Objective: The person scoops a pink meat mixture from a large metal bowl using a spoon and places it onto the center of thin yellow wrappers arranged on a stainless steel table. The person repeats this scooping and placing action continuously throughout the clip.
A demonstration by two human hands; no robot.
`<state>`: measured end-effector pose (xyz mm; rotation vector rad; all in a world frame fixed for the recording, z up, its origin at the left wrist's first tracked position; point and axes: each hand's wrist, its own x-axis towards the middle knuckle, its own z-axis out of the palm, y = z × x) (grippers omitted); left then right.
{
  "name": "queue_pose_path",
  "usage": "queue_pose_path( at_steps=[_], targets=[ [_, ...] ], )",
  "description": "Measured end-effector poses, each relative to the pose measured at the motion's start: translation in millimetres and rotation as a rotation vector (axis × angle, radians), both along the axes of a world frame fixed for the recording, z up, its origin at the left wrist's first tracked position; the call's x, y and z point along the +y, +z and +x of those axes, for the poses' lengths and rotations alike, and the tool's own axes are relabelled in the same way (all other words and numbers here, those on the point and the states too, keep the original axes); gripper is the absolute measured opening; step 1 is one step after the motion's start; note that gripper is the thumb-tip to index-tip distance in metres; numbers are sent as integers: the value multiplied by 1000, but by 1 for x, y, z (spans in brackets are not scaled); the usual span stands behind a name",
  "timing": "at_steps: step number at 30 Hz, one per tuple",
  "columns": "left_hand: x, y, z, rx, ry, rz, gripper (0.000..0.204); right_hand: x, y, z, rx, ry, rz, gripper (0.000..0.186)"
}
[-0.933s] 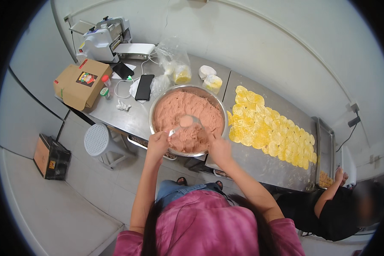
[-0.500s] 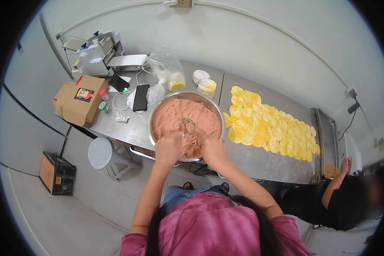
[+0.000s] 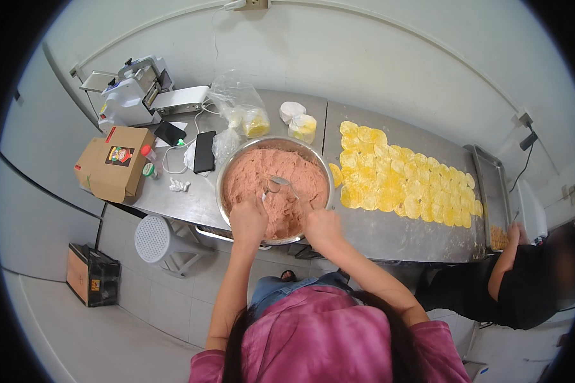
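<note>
A large steel bowl (image 3: 329,159) full of pink minced filling (image 3: 255,169) stands at the table's front edge. My right hand (image 3: 321,226) is closed round the handle of a metal spoon (image 3: 280,181), its bowl end lying over the filling toward the middle. My left hand (image 3: 248,220) is closed at the bowl's near left side, with a bit of a second metal spoon showing by its fingers. To the right of the bowl, several thin round yellow wrappers (image 3: 390,179) lie overlapping on the steel table (image 3: 390,246).
At the left stand a cardboard box (image 3: 112,163), two small jars, phones and a white machine (image 3: 131,96). Behind the bowl are plastic bags (image 3: 239,105) and wrapped round stacks. A metal tray (image 3: 492,185) and a co-worker (image 3: 524,281) are at the right; a grey stool (image 3: 153,239) stands below.
My view has shifted slightly. The spoon in the filling has turned, and my hands have moved a little at the bowl's near side. The co-worker's hand now holds something thin over the tray.
</note>
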<state>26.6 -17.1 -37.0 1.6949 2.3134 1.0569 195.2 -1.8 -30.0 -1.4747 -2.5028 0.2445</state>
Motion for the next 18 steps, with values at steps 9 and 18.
queue_pose_path(
  at_steps=[9,18],
  targets=[
    [-2,5,-5,-12,-36,-47,30,16,9,17,-102,114,151,33],
    [2,12,20,220,-130,-157,26,44,37,26,-131,110,-168,34]
  ],
)
